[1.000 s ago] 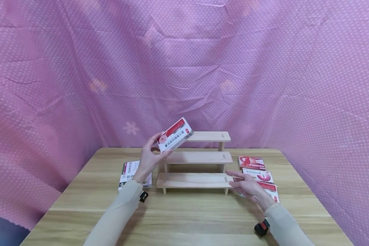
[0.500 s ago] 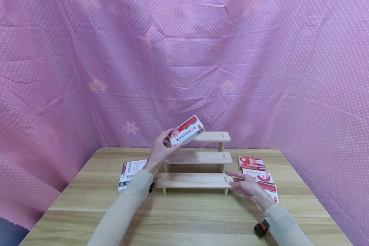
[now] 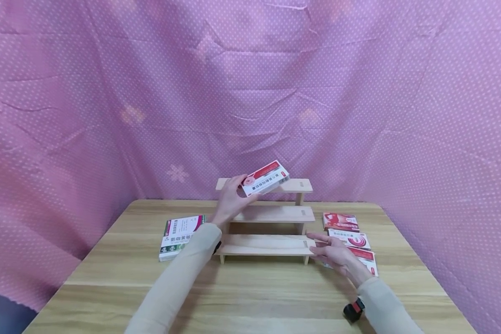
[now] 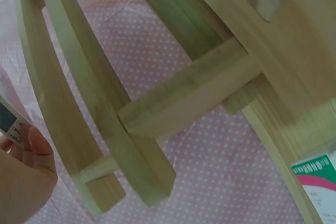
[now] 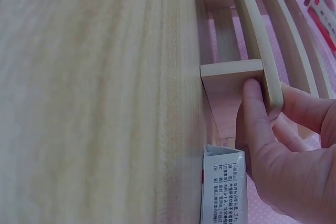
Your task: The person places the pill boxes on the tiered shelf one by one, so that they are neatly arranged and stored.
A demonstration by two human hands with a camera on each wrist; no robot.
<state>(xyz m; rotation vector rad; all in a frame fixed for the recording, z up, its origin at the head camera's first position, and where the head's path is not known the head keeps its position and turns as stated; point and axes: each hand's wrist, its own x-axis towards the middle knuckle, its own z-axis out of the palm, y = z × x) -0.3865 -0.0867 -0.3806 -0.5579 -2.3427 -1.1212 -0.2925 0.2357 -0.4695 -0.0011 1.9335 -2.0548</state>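
Note:
My left hand point(image 3: 233, 200) grips a white-and-red medicine box point(image 3: 266, 178) by its left end, fingers behind and thumb along the lower edge. The box is tilted, its right end higher, and overlaps the top tier of a three-tier wooden display stand point(image 3: 260, 243) in the head view. At the left edge of the left wrist view, fingers point(image 4: 39, 148) hold the box's corner. My right hand point(image 3: 338, 256) pinches the right end of the stand's lowest shelf. In the right wrist view one fingertip point(image 5: 253, 90) presses the leg under that shelf.
Left of the stand, white medicine boxes with green and magenta print point(image 3: 179, 229) lie on the wooden table point(image 3: 250, 297). To its right lie a red box point(image 3: 341, 221), a white box with pink arcs point(image 3: 350, 238) and a red-and-white box point(image 3: 368, 262). A pink dotted curtain point(image 3: 250, 93) hangs behind.
My left hand has carried the medicine box rightward across the stand's top tier, lowering it slightly at the end. More of the left-hand boxes shows. My right hand has stayed at the shelf end.

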